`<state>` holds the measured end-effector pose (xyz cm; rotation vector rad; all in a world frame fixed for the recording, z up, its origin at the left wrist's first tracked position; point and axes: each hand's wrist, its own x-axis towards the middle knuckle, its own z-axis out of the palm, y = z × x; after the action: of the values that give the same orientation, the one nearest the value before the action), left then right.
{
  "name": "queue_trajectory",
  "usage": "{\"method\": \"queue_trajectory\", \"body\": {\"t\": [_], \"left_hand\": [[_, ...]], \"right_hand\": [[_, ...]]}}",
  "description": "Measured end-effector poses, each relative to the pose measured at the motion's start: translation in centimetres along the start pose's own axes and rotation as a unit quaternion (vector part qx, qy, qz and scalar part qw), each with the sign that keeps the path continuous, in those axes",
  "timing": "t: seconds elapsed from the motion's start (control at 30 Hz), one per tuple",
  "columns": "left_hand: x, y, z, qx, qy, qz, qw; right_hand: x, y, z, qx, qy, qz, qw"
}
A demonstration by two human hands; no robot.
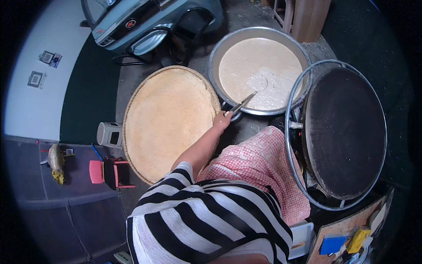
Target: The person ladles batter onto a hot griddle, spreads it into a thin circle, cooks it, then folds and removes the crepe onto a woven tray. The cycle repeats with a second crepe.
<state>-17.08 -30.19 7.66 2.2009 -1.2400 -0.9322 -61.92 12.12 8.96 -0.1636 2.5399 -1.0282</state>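
Grey floor, white wall, metal basin of pale batter. Left hand curled snugly round long-handled tool; axis diagonal, far end pointing forward-right into batter.

One view: head-worn fisheye, left unit of a side-by-side pair. Looks steeply down and outward from above the wearer's own body; picture is upright, picture left = wearer's left. Striped shirt is closest, filling bottom centre. Optical centre falls just beside the left hand. Mid-range: metal basin ahead, griddle right, pale flatbread left. Light-blue vehicle farther, top left. Straight edges bow at the rim; corners go black.
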Motion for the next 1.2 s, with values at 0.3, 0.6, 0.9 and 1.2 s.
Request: {"method": "queue_trajectory", "body": {"t": [0.3, 0.6, 0.9, 1.2], "left_hand": [[5.5, 5.4, 3.5, -0.555, -0.367, -0.337, 0.666], [2.0, 8.7, 2.3, -0.277, -0.456, -0.151, 0.833], [1.1, 9.7, -9.1, 0.116, -0.236, 0.264, 0.928], [-0.9, 9.9, 4.4, 0.233, -0.272, 0.203, 0.911]], "right_hand": [[-1.3, 0.1, 0.2, 0.040, 0.025, 0.061, 0.997], [-3.3, 1.8, -0.1, 0.071, 0.052, 0.133, 0.987], [-4.7, 4.8, -1.2, 0.106, 0.069, 0.214, 0.969], [-6.1, 8.1, -2.6, 0.147, 0.087, 0.273, 0.947]]}}
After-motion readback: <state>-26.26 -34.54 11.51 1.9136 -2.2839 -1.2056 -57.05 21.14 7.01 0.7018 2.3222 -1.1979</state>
